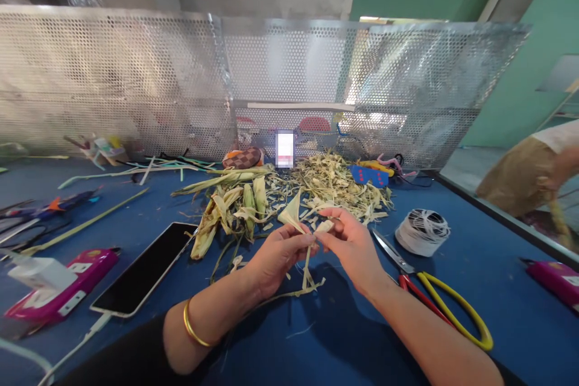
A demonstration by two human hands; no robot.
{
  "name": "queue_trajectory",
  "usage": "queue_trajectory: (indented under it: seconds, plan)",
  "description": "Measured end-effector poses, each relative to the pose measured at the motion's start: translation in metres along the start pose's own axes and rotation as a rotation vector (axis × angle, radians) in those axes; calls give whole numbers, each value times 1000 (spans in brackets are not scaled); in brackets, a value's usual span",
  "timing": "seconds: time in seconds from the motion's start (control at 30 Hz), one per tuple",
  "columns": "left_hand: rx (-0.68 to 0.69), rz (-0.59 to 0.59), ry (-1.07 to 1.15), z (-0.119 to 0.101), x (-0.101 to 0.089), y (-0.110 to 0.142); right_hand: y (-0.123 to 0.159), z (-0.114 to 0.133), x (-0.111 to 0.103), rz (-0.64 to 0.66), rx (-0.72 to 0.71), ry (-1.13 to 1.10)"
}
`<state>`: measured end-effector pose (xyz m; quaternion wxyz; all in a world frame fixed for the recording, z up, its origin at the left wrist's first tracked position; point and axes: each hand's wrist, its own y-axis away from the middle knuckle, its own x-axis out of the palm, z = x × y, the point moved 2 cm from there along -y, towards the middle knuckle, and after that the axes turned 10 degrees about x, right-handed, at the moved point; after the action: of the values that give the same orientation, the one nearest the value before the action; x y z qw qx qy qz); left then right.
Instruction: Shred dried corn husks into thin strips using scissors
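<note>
In the middle of the head view, my left hand (281, 253) pinches a pale dried corn husk (292, 212) that fans upward above the fingers. My right hand (350, 244) has its thumb and forefinger closed on a light piece of husk close beside the left fingertips. The fingertips of both hands nearly meet, so the join between the pieces is hidden. Below them a thin husk strip (307, 271) hangs down to the table. Just beyond the hands lie whole husks (239, 199) and a heap of husk shreds (337, 178).
Scissors (434, 295) with red and yellow handles and a roll of white string (423, 232) lie on the right. A phone (147, 268) and magenta power strip (85, 271) are on the left. A perforated metal screen (289, 60) stands behind; another person (520, 163) is at far right.
</note>
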<state>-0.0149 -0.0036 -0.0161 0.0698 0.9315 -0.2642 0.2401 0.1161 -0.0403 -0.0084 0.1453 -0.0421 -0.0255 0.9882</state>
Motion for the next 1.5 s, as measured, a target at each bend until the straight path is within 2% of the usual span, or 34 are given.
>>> queue_trajectory:
  seconds: [0.13, 0.2, 0.37, 0.5, 0.67, 1.0, 1.17, 1.27, 1.37, 1.5]
  plan:
    - [-104, -11, -39, 1, -2, 0, 2, 2, -2, 17, -138, 135]
    - [-131, -31, -49, 2, -3, 0, 2, 2, -4, 9, -267, 251]
    - [-20, -132, -142, 1, -7, -3, 3, 4, -9, 36, -744, 655]
    - [-22, -138, -168, -1, -8, -3, 3, 6, -12, 35, -859, 820]
    - [-30, -101, -209, -2, -7, -3, 1, 10, -12, 13, -832, 980]
    - [113, -17, -361, -8, -3, -1, -3, 11, -14, 134, -562, 845]
    - [117, -39, -419, -6, -4, -1, -1, 8, -9, 87, -596, 935]
    - [38, -86, -434, -5, -6, -1, 0, 7, -7, 52, -634, 1027]
    - [-37, -85, -373, 0, -7, -2, 1, 7, -7, 13, -664, 1104]
    - [11, -60, -396, 3, -7, -4, -1, 4, -7, 8, -601, 1047]
